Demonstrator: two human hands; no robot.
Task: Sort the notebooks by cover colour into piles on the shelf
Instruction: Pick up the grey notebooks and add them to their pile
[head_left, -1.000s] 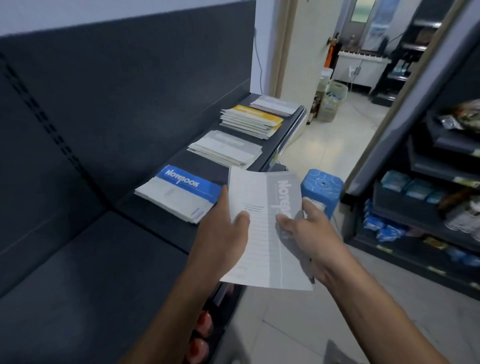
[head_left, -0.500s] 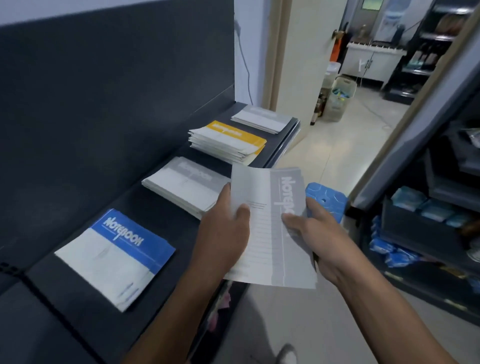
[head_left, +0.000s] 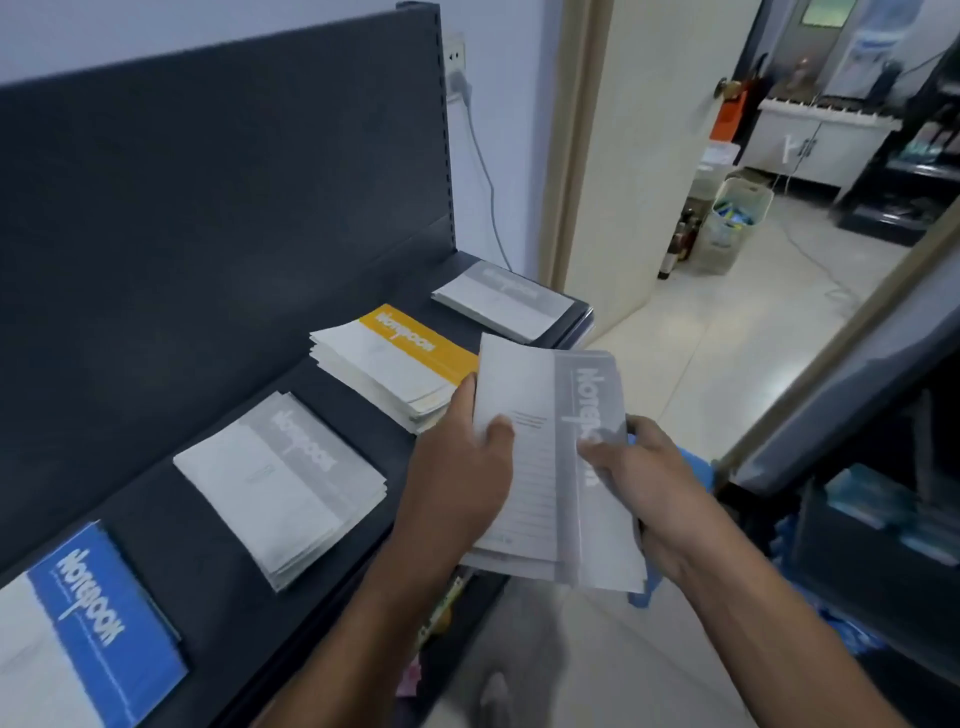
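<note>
Both hands hold a small stack of grey-covered notebooks (head_left: 550, 457) in front of the dark shelf (head_left: 218, 561). My left hand (head_left: 457, 473) grips the stack's left edge, thumb on the top cover. My right hand (head_left: 639, 483) grips the right edge, thumb on the grey band. On the shelf lie four piles: a blue-covered pile (head_left: 78, 639) at near left, a grey pile (head_left: 285, 483), a yellow pile (head_left: 395, 364) and a far grey pile (head_left: 504, 301) at the shelf's end.
A dark back panel (head_left: 208, 208) rises behind the shelf. A blue stool (head_left: 696, 462) stands under my right hand. An open doorway leads to a tiled floor (head_left: 727, 338) with a basket (head_left: 732, 223). Dark stocked shelving (head_left: 872, 519) fills the right.
The view has moved along the shelf toward its far end, so the piles slid left and nearer. Both hands keep the same hold on the grey stack.
</note>
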